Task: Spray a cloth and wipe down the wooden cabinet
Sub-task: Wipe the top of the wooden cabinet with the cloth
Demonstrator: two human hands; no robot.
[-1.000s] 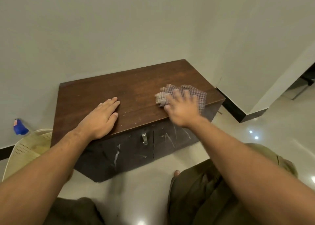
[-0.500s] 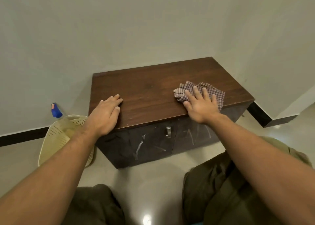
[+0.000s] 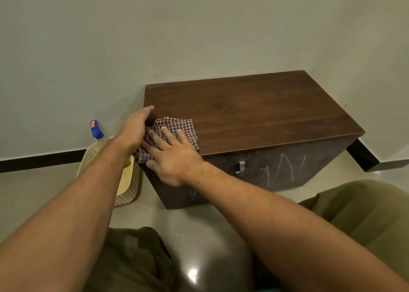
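head view. cabinet (image 3: pixel 254 112) stands on the floor against the wall, wooden top, dark doors with chalk-like marks and a metal handle (image 3: pixel 241 167). checked cloth (image 3: pixel 177 129) lies on the top at its front left corner, part of it hanging over the left edge. right hand (image 3: pixel 174 156) flat on the cloth, fingers spread and extended, pressing, not gripping. left hand (image 3: pixel 136 128) at the left edge of the top, touching the cloth; fingers extended, open. pale basket (image 3: pixel 127 181) on the floor just left of the cabinet. spray bottle (image 3: pixel 96 130), blue head, stands in it.
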